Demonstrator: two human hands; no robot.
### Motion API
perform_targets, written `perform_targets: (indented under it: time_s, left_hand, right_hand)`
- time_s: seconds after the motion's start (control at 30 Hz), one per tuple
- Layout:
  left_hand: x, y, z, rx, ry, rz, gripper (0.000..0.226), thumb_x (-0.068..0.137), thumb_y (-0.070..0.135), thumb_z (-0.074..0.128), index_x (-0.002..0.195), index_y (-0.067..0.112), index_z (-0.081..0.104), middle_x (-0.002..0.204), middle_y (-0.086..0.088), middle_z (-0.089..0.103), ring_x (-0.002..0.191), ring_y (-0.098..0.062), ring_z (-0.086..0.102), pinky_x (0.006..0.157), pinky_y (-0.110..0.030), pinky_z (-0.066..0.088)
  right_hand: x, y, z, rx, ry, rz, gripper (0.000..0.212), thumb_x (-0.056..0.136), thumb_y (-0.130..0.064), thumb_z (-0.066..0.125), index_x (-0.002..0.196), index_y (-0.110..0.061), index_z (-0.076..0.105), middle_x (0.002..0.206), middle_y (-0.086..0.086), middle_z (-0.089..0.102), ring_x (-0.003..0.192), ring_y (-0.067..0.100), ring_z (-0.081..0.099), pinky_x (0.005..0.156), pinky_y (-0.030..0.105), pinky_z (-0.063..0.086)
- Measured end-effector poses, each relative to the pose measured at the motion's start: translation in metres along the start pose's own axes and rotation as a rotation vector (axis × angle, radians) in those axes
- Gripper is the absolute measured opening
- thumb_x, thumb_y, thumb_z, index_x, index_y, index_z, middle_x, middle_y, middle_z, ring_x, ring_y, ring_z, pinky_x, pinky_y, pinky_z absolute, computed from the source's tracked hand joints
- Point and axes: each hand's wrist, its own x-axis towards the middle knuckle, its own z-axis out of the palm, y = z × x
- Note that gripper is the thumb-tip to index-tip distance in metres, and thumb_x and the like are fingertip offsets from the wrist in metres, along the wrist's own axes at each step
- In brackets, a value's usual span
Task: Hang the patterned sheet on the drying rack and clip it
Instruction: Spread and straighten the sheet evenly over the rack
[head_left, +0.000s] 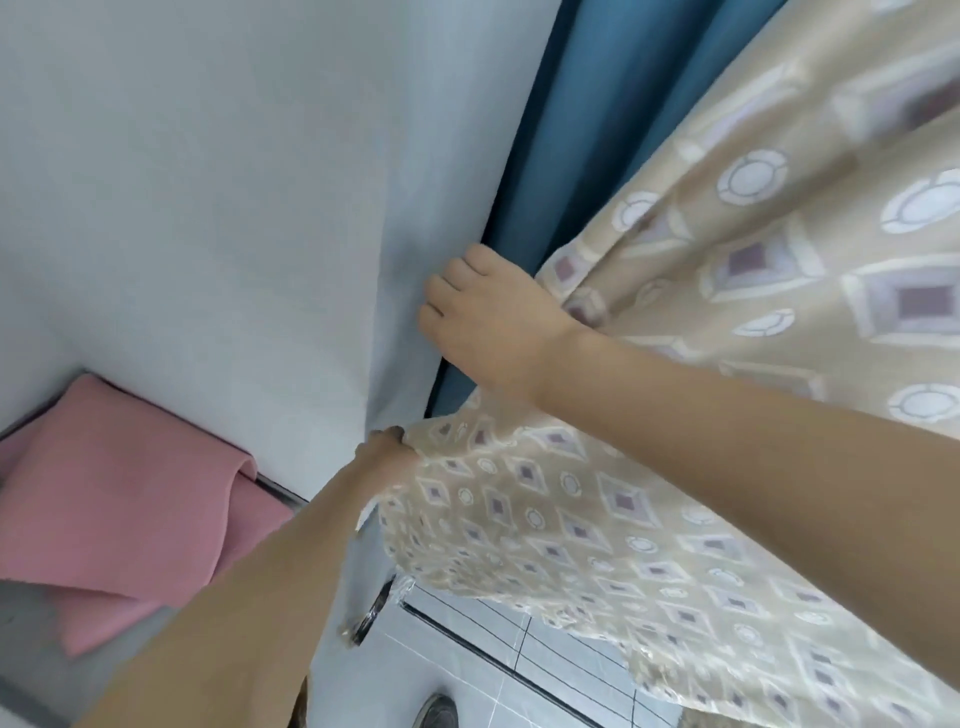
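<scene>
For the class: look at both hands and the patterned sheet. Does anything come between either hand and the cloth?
Nothing visible does. The left hand already grips the patterned sheet at its edge, and the right hand holds a gathered fold higher up.

The patterned sheet (649, 519) is showing a beige ground scattered with pale-edged diamonds with dusky purple centres, and white rings between them. Beside it a teal-blue cloth (561, 171) is hanging in plain folds, and a pale grey-blue cloth (234, 182) is spreading plain across the left. A plain pink cloth (119, 499) is lying at the lower left. The floor tiles (467, 649) below are looking white with light grout lines, crossed by dark thin bars.
</scene>
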Motion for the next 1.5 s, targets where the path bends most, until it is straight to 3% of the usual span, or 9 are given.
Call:
perform_targets:
  time_s: [0.17, 0.3, 0.53, 0.8, 0.93, 1.1, 1.17, 1.3, 1.5]
  left_hand:
    - [-0.064, 0.091, -0.034, -0.577, -0.011, 0.135, 0.019, 0.070, -0.002, 0.053, 0.084, 0.011, 0.051, 0.077, -0.005, 0.045, 0.067, -0.020, 0.041, 0.054, -0.023, 0.031]
    - [-0.120, 0.157, -0.066, -0.896, 0.007, 0.423, 0.036, 0.057, 0.036, 0.062, 0.084, 0.015, 0.055, 0.089, -0.002, 0.060, 0.082, -0.017, 0.054, 0.075, -0.030, 0.036]
    - [-0.170, 0.281, -0.114, -0.917, 0.026, 0.781, 0.051, 0.090, 0.050, 0.053, 0.117, 0.008, 0.052, 0.098, -0.006, 0.061, 0.089, -0.018, 0.059, 0.077, -0.031, 0.048]
    - [-0.237, 0.411, -0.172, -0.815, -0.042, 0.986, 0.044, 0.087, 0.049, 0.059, 0.103, 0.008, 0.065, 0.100, -0.021, 0.060, 0.093, -0.034, 0.057, 0.093, -0.050, 0.044]
    - [-0.257, 0.440, -0.184, -0.683, -0.027, 0.932, 0.049, 0.082, 0.055, 0.058, 0.094, 0.009, 0.070, 0.103, -0.025, 0.064, 0.096, -0.041, 0.057, 0.092, -0.046, 0.043]
    - [-0.280, 0.456, -0.184, -0.379, -0.036, 0.920, 0.044, 0.096, 0.049, 0.042, 0.107, 0.018, 0.071, 0.106, -0.001, 0.074, 0.099, -0.022, 0.069, 0.088, -0.034, 0.051]
    - [-0.288, 0.455, -0.184, -0.272, -0.092, 0.869, 0.041, 0.100, 0.041, 0.036, 0.104, 0.021, 0.071, 0.099, 0.003, 0.075, 0.091, -0.015, 0.071, 0.076, -0.028, 0.054]
    - [-0.282, 0.439, -0.186, -0.371, -0.274, 0.807, 0.049, 0.097, 0.042, 0.037, 0.120, 0.011, 0.067, 0.117, -0.008, 0.070, 0.109, -0.028, 0.066, 0.099, -0.042, 0.048]
    - [-0.265, 0.414, -0.172, -0.666, -0.314, 0.874, 0.030, 0.092, 0.008, 0.042, 0.109, 0.003, 0.066, 0.102, -0.015, 0.068, 0.087, -0.029, 0.066, 0.079, -0.036, 0.054]
  right_hand:
    - [-0.039, 0.049, -0.025, -0.035, 0.301, 0.177, 0.055, 0.080, 0.005, 0.011, 0.074, -0.010, 0.064, 0.074, 0.008, 0.059, 0.077, 0.028, 0.059, 0.103, 0.045, 0.043]
    - [-0.063, 0.101, -0.047, -0.045, 0.446, 0.348, 0.031, 0.082, 0.004, 0.034, 0.081, -0.008, 0.063, 0.088, 0.012, 0.062, 0.100, 0.033, 0.061, 0.111, 0.052, 0.034]
    - [-0.108, 0.165, -0.073, -0.124, 0.535, 0.609, 0.033, 0.083, -0.006, 0.038, 0.106, -0.006, 0.063, 0.119, 0.016, 0.060, 0.124, 0.036, 0.051, 0.114, 0.053, 0.022]
    - [-0.151, 0.240, -0.116, -0.107, 0.639, 0.883, 0.047, 0.089, -0.031, 0.046, 0.131, -0.011, 0.055, 0.143, 0.018, 0.045, 0.136, 0.038, 0.037, 0.115, 0.053, 0.013]
    - [-0.175, 0.275, -0.142, -0.112, 0.630, 1.082, 0.045, 0.091, -0.036, 0.038, 0.119, -0.005, 0.056, 0.122, 0.020, 0.056, 0.112, 0.039, 0.050, 0.108, 0.054, 0.025]
    - [-0.199, 0.297, -0.162, 0.014, 0.440, 1.214, 0.048, 0.100, -0.041, 0.029, 0.065, -0.010, 0.038, 0.063, 0.003, 0.040, 0.052, 0.021, 0.034, 0.053, 0.029, 0.023]
    - [-0.202, 0.296, -0.166, 0.053, 0.420, 1.218, 0.048, 0.101, -0.040, 0.028, 0.060, -0.014, 0.032, 0.058, 0.000, 0.034, 0.047, 0.019, 0.028, 0.048, 0.027, 0.016]
    - [-0.200, 0.293, -0.166, 0.008, 0.463, 1.193, 0.048, 0.100, -0.041, 0.027, 0.060, -0.015, 0.028, 0.054, 0.000, 0.032, 0.049, 0.023, 0.034, 0.047, 0.028, 0.015]
    - [-0.197, 0.291, -0.165, -0.016, 0.506, 1.203, 0.037, 0.099, -0.039, 0.029, 0.077, -0.010, 0.035, 0.049, 0.001, 0.033, 0.042, 0.017, 0.028, 0.047, 0.027, 0.014]
